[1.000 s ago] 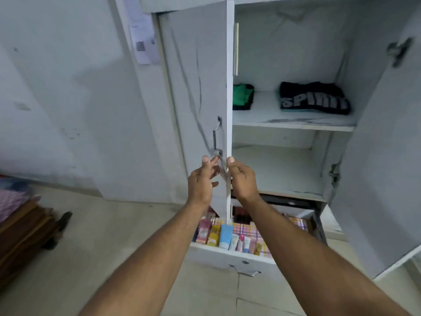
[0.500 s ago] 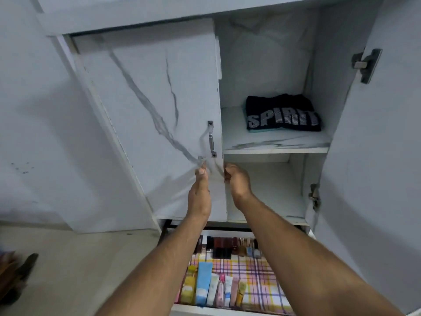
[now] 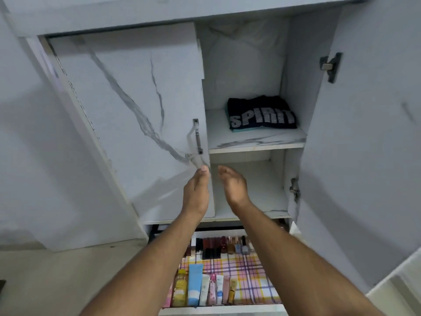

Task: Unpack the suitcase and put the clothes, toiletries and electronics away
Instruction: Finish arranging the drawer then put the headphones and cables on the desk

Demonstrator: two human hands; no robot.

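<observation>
A white marbled wardrobe fills the view. Its left door stands nearly closed, and my left hand presses flat on its lower right corner below the metal handle. Just beside it, my right hand hovers with straight fingers in front of the bare lower shelf, holding nothing. On the upper shelf lies a folded black shirt printed SPIRIT. Below, an open drawer with a plaid liner holds several tubes and bottles of toiletries.
The right door is swung wide open, with hinges on its inner face. The pulled-out drawer juts toward me under my forearms. Pale floor tiles lie to the left of the wardrobe.
The left door has swung from edge-on to nearly closed, hiding the green garment behind it. My right hand has let go of the door's edge. The view moved closer and lower.
</observation>
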